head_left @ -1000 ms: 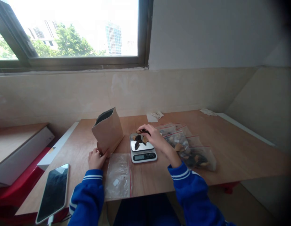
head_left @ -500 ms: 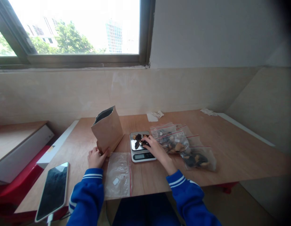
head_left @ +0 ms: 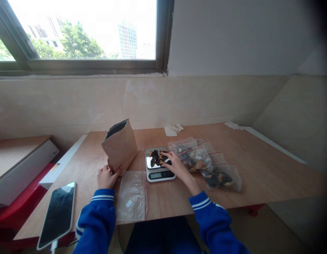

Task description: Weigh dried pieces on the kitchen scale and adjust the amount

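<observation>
An upright brown paper bag [head_left: 119, 144], its mouth open and dark inside, stands left of centre. My left hand [head_left: 106, 177] grips its lower left corner between thumb and fingers. On a small digital kitchen scale [head_left: 151, 176] lie dark and tan dried pieces [head_left: 155, 158], which look like dried mushrooms. Over the right part of the pan is my right hand [head_left: 176, 167], thumb and fingers apart around the pieces, apparently touching some. A clear zip bag [head_left: 131, 197] with a white label lies flat between my forearms, in front of the paper bag.
Right of the scale, several clear zip bags [head_left: 223, 178] of similar pieces overlap in a pile. A phone [head_left: 57, 215] with a white cable lies at the table's left front. White paper [head_left: 170, 131] and crumpled tissue [head_left: 233, 126] lie along the back edge.
My right hand's fingers have spread apart over the pan and shifted slightly right, and more of the dried pieces now show there. My left hand stays on the paper bag.
</observation>
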